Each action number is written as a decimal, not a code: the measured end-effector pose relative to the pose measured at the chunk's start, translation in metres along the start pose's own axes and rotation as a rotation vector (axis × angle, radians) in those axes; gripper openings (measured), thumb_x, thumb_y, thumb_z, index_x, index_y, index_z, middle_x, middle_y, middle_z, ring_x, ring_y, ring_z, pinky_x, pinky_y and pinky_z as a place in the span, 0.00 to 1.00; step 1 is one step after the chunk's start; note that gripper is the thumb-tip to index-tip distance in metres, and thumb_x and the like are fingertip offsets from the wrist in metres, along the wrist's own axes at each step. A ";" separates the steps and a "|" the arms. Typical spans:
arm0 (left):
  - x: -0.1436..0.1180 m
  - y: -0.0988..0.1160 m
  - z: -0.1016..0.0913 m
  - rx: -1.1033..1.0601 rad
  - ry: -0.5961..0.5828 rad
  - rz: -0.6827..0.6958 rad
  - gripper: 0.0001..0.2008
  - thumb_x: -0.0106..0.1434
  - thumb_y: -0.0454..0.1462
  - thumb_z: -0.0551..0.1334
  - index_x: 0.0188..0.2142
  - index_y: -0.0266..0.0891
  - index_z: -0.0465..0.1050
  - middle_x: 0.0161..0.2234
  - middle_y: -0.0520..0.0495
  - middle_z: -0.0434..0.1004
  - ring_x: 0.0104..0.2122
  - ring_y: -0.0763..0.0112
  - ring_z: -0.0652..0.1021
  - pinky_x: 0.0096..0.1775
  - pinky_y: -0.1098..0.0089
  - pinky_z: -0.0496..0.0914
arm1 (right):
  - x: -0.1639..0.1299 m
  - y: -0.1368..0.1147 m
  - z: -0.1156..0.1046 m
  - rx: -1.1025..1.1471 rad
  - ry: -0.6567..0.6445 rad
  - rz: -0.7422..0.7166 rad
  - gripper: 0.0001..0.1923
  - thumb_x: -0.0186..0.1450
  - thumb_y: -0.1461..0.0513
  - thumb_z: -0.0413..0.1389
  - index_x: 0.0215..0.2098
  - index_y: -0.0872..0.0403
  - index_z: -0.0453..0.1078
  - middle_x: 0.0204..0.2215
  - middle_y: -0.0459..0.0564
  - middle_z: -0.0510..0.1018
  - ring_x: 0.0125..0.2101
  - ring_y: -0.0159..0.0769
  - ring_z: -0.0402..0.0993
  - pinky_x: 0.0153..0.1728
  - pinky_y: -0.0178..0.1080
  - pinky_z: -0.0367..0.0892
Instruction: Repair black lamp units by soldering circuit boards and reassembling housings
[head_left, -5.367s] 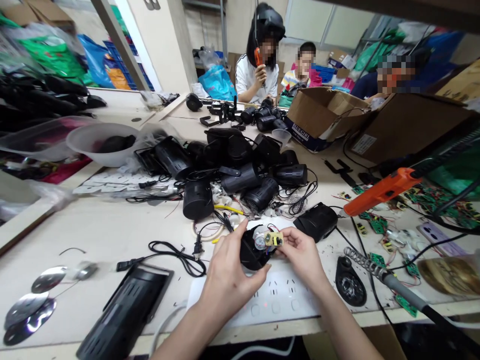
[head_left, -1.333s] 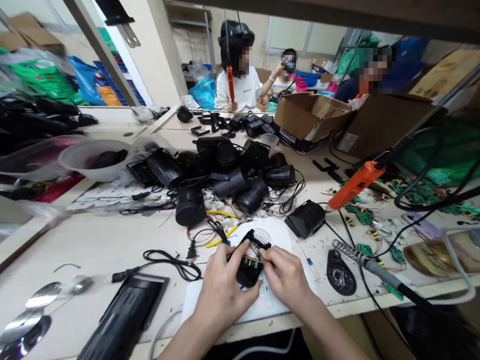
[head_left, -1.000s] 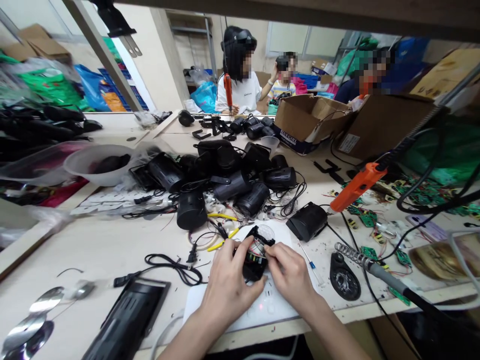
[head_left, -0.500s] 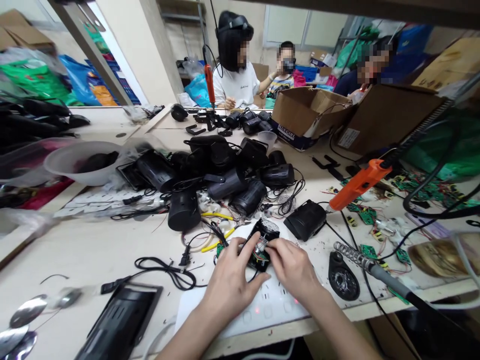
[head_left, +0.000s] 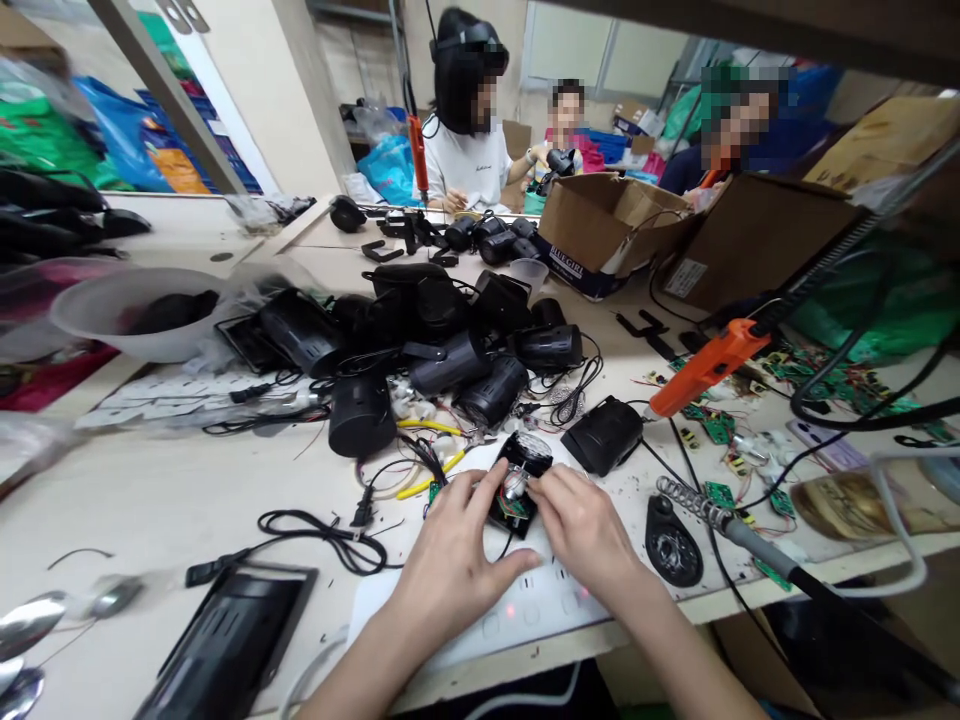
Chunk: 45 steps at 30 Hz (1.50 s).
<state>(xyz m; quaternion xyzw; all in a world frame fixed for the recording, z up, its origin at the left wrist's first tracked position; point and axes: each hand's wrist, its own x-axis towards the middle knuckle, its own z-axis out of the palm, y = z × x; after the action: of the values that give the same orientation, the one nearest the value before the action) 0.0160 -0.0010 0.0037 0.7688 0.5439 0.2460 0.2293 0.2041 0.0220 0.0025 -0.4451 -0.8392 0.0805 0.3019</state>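
Observation:
An opened black lamp housing (head_left: pixel 498 516) sits on a white power strip area in front of me, with a clear round lens (head_left: pixel 531 447) at its far end. Inside it show a silver round part (head_left: pixel 514 484), thin coloured wires and a green circuit board (head_left: pixel 513 508). My left hand (head_left: pixel 454 555) steadies the housing from the left, fingers along its side and thumb apart. From the right, my right hand (head_left: pixel 585 525) pinches at the silver part; its fingertips hide what they grip. A black cable runs out of the housing's near end.
Black lamp housings (head_left: pixel 446 365) and cords pile up beyond my hands. Yellow-handled pliers (head_left: pixel 431 480) lie left. At right are an orange electric screwdriver (head_left: pixel 709 368), a soldering iron in a coil holder (head_left: pixel 761 550) and circuit boards (head_left: pixel 720 495). Co-workers (head_left: pixel 469 150) sit opposite near cardboard boxes (head_left: pixel 600 225).
My fingers have shifted slightly over the housing, and the silver part now shows more plainly. The whole view has moved a little. Across the table, a co-worker's held black item is lower.

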 end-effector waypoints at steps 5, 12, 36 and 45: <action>-0.007 -0.010 -0.021 0.048 0.106 0.118 0.29 0.66 0.44 0.58 0.63 0.39 0.54 0.55 0.37 0.71 0.55 0.53 0.72 0.59 0.46 0.62 | -0.003 -0.026 -0.020 0.134 -0.017 0.048 0.11 0.70 0.69 0.47 0.47 0.54 0.68 0.36 0.52 0.72 0.38 0.40 0.71 0.40 0.41 0.69; 0.002 -0.018 -0.023 0.031 0.044 0.128 0.14 0.64 0.32 0.57 0.50 0.40 0.68 0.45 0.44 0.77 0.46 0.60 0.77 0.60 0.44 0.60 | -0.003 -0.023 0.000 0.274 0.014 0.095 0.07 0.66 0.68 0.54 0.41 0.52 0.68 0.35 0.50 0.75 0.36 0.40 0.73 0.37 0.41 0.71; 0.005 -0.016 -0.008 -0.017 0.008 0.073 0.07 0.61 0.30 0.62 0.40 0.38 0.70 0.42 0.45 0.75 0.42 0.61 0.76 0.45 0.59 0.73 | 0.010 -0.013 0.000 0.156 -0.242 -0.084 0.07 0.68 0.69 0.52 0.39 0.54 0.69 0.35 0.51 0.74 0.37 0.41 0.67 0.38 0.43 0.68; 0.003 -0.017 -0.008 0.045 0.014 0.128 0.10 0.62 0.30 0.61 0.43 0.40 0.71 0.47 0.43 0.74 0.45 0.59 0.76 0.46 0.58 0.73 | 0.000 -0.020 0.006 0.079 -0.242 -0.077 0.20 0.65 0.75 0.46 0.50 0.56 0.69 0.37 0.55 0.72 0.38 0.44 0.66 0.38 0.47 0.71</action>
<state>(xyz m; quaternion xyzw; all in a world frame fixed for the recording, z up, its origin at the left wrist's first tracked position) -0.0002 0.0079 0.0003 0.8052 0.5006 0.2531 0.1922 0.1864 0.0116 0.0056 -0.3873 -0.8821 0.1551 0.2189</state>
